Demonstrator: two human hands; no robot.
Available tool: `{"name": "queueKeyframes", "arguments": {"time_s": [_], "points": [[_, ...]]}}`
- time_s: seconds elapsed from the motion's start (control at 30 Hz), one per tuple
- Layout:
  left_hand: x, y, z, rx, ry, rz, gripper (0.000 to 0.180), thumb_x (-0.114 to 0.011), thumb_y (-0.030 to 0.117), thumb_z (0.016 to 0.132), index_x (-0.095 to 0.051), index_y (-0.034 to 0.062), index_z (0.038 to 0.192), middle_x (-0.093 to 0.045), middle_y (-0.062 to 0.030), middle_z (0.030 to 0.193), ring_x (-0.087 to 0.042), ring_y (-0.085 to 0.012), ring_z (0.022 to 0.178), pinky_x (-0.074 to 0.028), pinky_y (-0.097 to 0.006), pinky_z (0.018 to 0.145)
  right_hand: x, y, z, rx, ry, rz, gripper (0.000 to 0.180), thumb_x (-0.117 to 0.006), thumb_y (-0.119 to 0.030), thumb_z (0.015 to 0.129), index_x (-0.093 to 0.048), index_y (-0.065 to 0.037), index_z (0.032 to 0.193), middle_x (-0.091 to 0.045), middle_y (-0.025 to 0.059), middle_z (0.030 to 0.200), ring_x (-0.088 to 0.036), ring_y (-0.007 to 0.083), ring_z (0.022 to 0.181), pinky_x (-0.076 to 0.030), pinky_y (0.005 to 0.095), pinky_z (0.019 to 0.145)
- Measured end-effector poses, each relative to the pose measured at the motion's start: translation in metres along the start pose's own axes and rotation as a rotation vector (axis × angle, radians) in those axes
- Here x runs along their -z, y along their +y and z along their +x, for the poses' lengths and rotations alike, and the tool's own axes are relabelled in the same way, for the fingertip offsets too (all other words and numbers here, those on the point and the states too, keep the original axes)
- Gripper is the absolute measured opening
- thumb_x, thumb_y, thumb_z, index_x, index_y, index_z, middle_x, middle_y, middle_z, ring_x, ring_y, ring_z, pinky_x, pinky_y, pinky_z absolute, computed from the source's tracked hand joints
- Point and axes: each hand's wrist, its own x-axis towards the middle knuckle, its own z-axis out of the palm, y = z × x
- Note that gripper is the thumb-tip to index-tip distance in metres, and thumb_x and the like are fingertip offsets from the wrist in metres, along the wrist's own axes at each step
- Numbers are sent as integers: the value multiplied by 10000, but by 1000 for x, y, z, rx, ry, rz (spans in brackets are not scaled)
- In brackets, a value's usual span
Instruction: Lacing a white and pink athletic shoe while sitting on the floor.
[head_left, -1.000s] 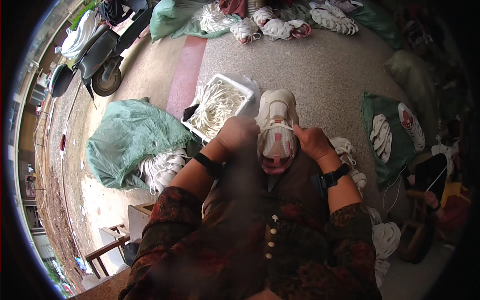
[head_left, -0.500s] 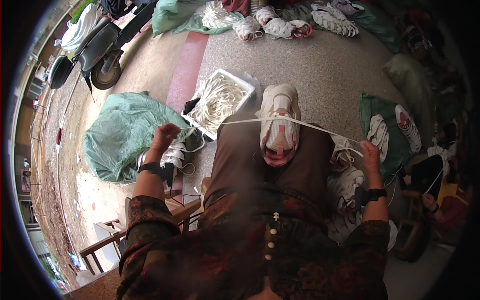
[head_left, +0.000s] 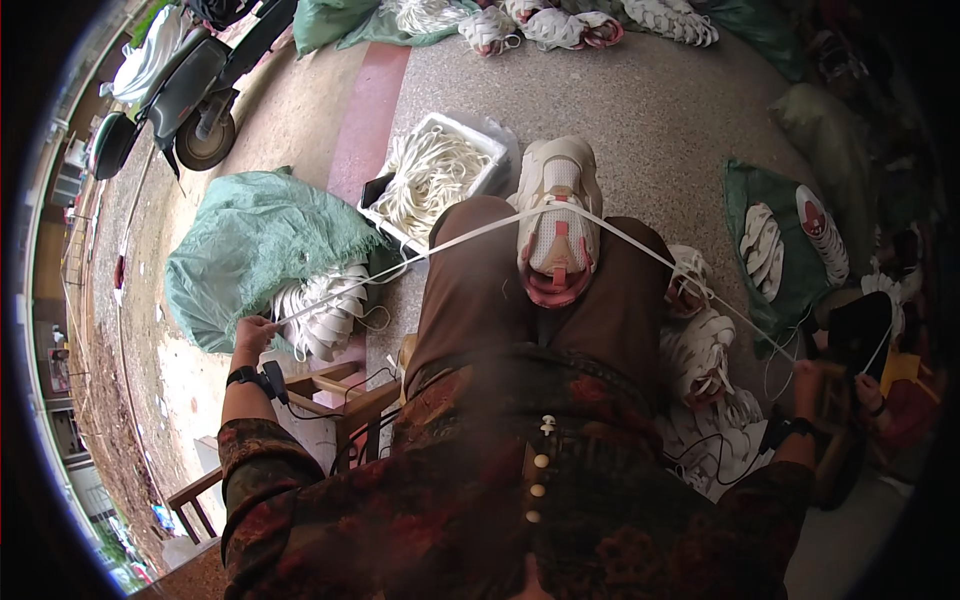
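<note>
A beige and white sneaker with pink trim rests between my thighs, its heel toward me. A white shoelace runs through its upper front part and spreads out to both sides, pulled nearly straight. My left hand is closed on one end, out beside a green sack. On the other side, lower and farther out, my right hand grips the other end; its fingers are dim and partly blurred.
A white box full of white laces stands ahead of my knees. Laced shoes spill from the green sack at left. More shoes lie by my right leg. A scooter stands far left. Another person's hand shows at right.
Both my hands have moved outward and down toward me, drawing the lace wider. The view has shifted slightly, so the shoe appears a little higher.
</note>
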Motion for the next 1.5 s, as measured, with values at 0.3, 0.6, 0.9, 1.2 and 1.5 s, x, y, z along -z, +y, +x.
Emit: {"name": "queueKeyframes", "arguments": {"time_s": [0.3,0.6,0.9,1.2,1.5], "points": [[-129,164,-57,-112,-559,-775,225,-646,294,850,-584,96,765,-399,68,551,-330,-40,432,-254,-202,395,-74,-320,93,-250,-875,1034,95,-629,-86,757,-564,-25,722,-573,55,591,-503,95,454,-367,210,410],[-236,360,-143,-797,-982,-178,164,-641,183,824,-628,23,858,-616,-33,718,-566,-98,623,-435,-215,543,-150,-506,154,612,-301,442,201,-710,-41,632,-522,-4,575,-554,53,618,-516,121,585,-393,288,533],[-257,370,-153,-386,-811,-675,186,-632,149,822,-626,-25,888,-609,-52,756,-565,-119,647,-460,-237,573,-194,-511,143,-47,-254,973,207,-707,-30,640,-510,0,585,-547,145,704,-528,209,635,-413,330,569],[-263,367,-150,-422,-783,-667,178,-631,148,827,-633,-20,884,-619,-45,768,-569,-110,663,-472,-246,589,-186,-536,131,369,-32,326,142,-629,-111,729,-527,-33,789,-580,172,751,-573,392,741,-457,472,658],[-260,363,-160,-484,-703,-669,160,-614,148,827,-628,-12,819,-608,-39,722,-554,-99,650,-462,-243,580,-171,-549,121,173,7,454,179,-677,-169,727,-562,-32,727,-566,175,656,-601,361,671,-474,431,624]]}}
